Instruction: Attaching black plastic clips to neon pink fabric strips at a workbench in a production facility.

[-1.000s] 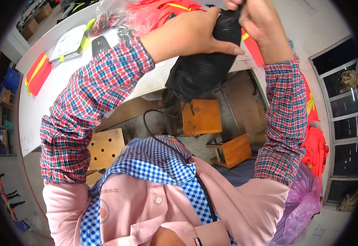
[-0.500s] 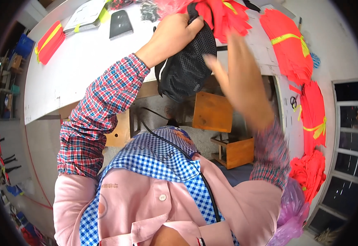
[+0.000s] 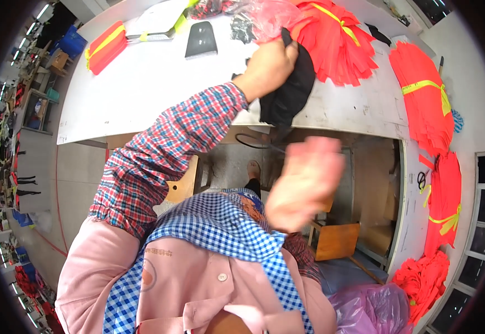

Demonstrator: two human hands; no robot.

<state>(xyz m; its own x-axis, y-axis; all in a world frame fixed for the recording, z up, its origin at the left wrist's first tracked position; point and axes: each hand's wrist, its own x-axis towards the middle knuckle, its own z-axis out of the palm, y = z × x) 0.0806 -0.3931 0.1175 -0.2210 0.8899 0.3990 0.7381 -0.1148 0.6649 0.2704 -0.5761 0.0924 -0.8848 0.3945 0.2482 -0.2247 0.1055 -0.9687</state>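
Note:
My left hand (image 3: 270, 67) is closed around the upper end of a black mesh bag (image 3: 298, 83), holding it over the table's front edge. The bag hangs in loose folds, with a dark strap-like strip standing up beside my fingers. Lower down and to the right is my right hand (image 3: 306, 183), in front of the table edge and apart from the bag. Motion smears its fingers, so whether they are spread or curled cannot be made out. Nothing shows in it.
Bundles of red fabric strips tied with yellow, one fanned out (image 3: 334, 44), others (image 3: 426, 94) along the right, lie on the white table (image 3: 142, 94). A dark flat object (image 3: 201, 40) and red pack (image 3: 107, 49) lie left. Below are a wooden stool (image 3: 337, 242) and purple plastic bag (image 3: 370, 306).
My right hand has swung down and toward my body, away from the bag. The bag, still in my left hand, has gone from filled-out to narrow and folded. The view has shifted.

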